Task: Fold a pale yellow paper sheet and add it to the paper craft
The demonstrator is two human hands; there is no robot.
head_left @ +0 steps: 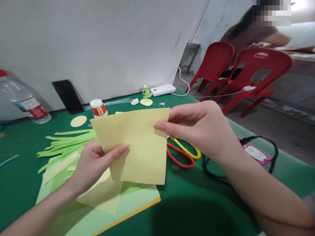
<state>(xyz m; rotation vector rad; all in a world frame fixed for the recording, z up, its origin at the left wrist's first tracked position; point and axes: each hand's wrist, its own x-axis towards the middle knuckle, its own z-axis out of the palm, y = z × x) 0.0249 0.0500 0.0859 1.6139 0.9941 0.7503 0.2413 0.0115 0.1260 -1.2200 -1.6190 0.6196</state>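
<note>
A yellow sheet of paper (142,154) is held up over the table between both hands. My left hand (94,162) pinches its left side, thumb in front and fingers behind. At the upper right edge, my right hand (199,127) grips the same sheet between thumb and fingers. Below it lie another pale yellow piece (105,193) and a stack of light green paper (133,209). Green paper strips (66,142) fan out beyond my left hand. Scissors with red and yellow handles (182,159) rest partly hidden behind the sheet.
Along the white wall stand a water bottle (29,101), a black phone (68,96), a red-and-white tub (98,108) and a white power bank (162,90). A black cable (274,154) loops at right. Beyond the green table (187,196) are red chairs (261,68) and a seated person.
</note>
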